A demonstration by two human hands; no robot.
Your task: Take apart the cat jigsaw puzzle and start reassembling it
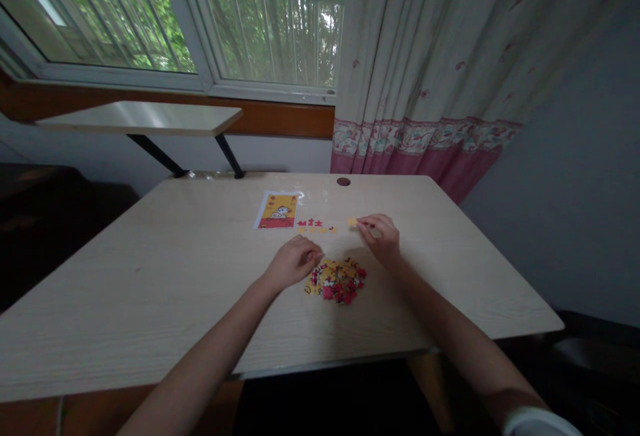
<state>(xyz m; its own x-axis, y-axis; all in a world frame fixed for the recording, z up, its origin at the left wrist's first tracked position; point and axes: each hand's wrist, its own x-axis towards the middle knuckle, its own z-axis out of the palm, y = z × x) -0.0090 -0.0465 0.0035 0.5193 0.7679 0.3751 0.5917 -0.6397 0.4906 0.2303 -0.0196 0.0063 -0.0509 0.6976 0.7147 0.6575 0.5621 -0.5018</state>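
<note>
A yellow jigsaw puzzle piece (353,222) is pinched between the fingertips of my right hand (383,236), at or just above the table. My left hand (295,261) rests with curled fingers at the left edge of a heap of puzzle pieces (341,281); whether it grips a piece is hidden. Red, yellow and white pieces make up the heap. Beyond my left hand lie several red pieces (311,223) and, just in front of them, a row of yellow pieces (316,229). Left of these is a printed picture (277,211) of a white animal on yellow and red.
The pale wooden table (175,289) reaches back to a wall and window. A raised shelf (150,118) on black legs stands at its back left. A round cable hole (343,182) is near the back edge, and a flowered curtain (425,89) hangs behind.
</note>
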